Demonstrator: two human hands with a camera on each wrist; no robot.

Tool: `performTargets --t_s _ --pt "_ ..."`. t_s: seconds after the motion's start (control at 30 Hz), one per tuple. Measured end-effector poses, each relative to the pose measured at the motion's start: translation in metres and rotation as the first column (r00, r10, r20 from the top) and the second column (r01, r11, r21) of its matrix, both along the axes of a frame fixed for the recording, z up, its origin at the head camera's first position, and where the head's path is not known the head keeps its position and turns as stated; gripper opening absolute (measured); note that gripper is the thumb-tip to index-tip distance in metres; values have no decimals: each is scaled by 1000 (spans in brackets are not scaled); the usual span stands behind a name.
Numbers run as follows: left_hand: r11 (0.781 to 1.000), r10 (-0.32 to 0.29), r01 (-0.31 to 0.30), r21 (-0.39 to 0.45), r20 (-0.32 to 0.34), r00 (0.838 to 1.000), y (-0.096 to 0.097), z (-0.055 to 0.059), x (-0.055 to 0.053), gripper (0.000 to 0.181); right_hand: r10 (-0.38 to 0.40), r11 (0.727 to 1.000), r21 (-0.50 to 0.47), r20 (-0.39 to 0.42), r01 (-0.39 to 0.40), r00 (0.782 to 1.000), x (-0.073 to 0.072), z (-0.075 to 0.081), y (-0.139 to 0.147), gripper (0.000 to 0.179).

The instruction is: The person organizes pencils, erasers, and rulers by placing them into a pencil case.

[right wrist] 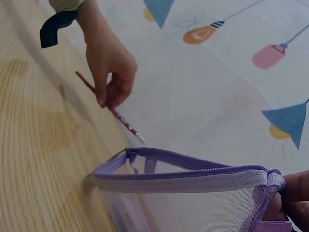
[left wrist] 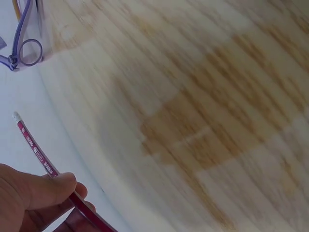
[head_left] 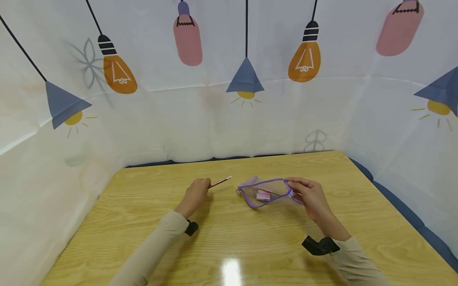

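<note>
My left hand (head_left: pixel 195 194) pinches a dark red pencil (head_left: pixel 222 181) between thumb and fingers, its whitish end pointing right toward the pouch. White lettering shows on the pencil (left wrist: pixel 38 153) in the left wrist view. With thumb and fingers, my right hand (head_left: pixel 311 198) grips the right corner of a purple mesh zipper pouch (head_left: pixel 272 200). The unzipped mouth of the pouch (right wrist: pixel 203 208) gapes wide. A small pink and white block (head_left: pixel 263 196) and a thin yellowish stick (head_left: pixel 272 192) lie inside. The pencil's tip is apart from the pouch.
Under both hands is a wood-grain table (head_left: pixel 222 234). A white curtain (head_left: pixel 207 115) printed with lamps and bulbs hangs behind and at both sides. A ring (left wrist: pixel 30 52) hangs at the pouch's left end. Black wrist mounts (head_left: pixel 322 246) sit on both wrists.
</note>
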State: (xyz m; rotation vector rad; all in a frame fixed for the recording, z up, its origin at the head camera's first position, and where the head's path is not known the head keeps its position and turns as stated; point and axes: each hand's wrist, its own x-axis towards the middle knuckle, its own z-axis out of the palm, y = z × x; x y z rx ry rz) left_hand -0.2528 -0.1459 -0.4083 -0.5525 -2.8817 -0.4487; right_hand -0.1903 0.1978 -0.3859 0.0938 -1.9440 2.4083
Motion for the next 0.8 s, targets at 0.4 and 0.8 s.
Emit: performTargets --t_s 0.4,0.8 --pt "1000 -12 13 17 -51 999 2 10 2 10 3 1000 26 -6 -3 1000 -4 2 -4 15" --pt "986 -131 145 88 -149 980 5 11 14 11 13 1000 23 3 -13 1000 -2 -2 -2 16"
